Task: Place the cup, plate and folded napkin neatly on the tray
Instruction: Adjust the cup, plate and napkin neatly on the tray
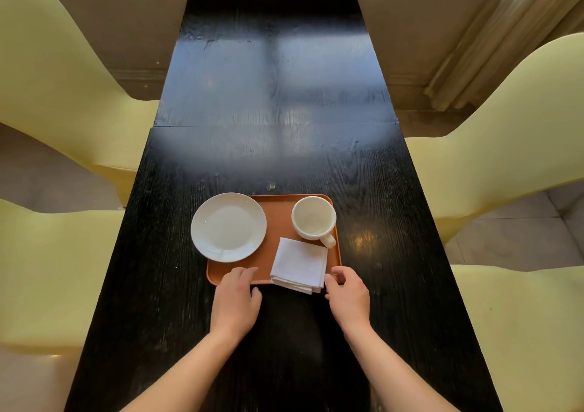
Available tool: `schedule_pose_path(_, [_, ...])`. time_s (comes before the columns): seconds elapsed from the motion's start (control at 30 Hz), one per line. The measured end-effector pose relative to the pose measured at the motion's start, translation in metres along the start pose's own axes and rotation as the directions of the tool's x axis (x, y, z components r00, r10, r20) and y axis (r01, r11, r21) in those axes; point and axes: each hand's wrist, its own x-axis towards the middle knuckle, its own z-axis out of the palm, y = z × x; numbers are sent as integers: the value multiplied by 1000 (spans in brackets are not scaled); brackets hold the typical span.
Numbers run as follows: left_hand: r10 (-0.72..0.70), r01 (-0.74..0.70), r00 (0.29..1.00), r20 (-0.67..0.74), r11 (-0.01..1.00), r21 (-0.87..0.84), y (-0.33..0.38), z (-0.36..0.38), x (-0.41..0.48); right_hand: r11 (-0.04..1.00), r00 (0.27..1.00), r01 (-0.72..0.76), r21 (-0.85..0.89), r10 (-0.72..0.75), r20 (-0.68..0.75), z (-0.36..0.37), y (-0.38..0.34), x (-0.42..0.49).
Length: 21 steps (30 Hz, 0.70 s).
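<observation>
An orange tray (274,222) lies on the black table. The white plate (228,226) sits on the tray's left side and overhangs its left rim. At the tray's back right stands the empty white cup (313,218), its handle pointing toward me. The folded white napkin (299,264) lies at the front right, and its near corner sticks out over the tray's front rim. My left hand (235,299) grips the front rim left of the napkin, fingers on top. Beside the napkin's right edge, my right hand (347,291) curls around the tray's front right corner.
The long black wooden table (271,111) runs away from me. Pale yellow chairs (53,73) stand along both sides, two on the left and two on the right (505,146). A curtain (493,29) hangs at the far right.
</observation>
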Motion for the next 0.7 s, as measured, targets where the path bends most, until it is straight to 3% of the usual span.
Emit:
schedule_pose_path(0.1, [4,6,999,-44,975,222,-15,-6,-6,1000,999,27,11,-27,-21,-3,-7,3])
schedule_pose_path(0.2, [-46,94,987,-157,943,318,-32,-10,-5,998,998,55,20,-54,-30,-4,-15,9])
schedule_pose_path(0.33, [-162,228,961,-226,923,309,-63,-8,5,994,992,109,-10,-109,-56,-7,-25,22])
schedule_pose_path(0.5, [-261,315,942,-213,904,287,-97,-4,23,975,962,174,-138,-198,-187,-10,-36,39])
schedule_pose_path(0.7, [-230,302,937,-262,913,276,-116,6,30,924,965,209,-321,-248,-85,-5,-47,54])
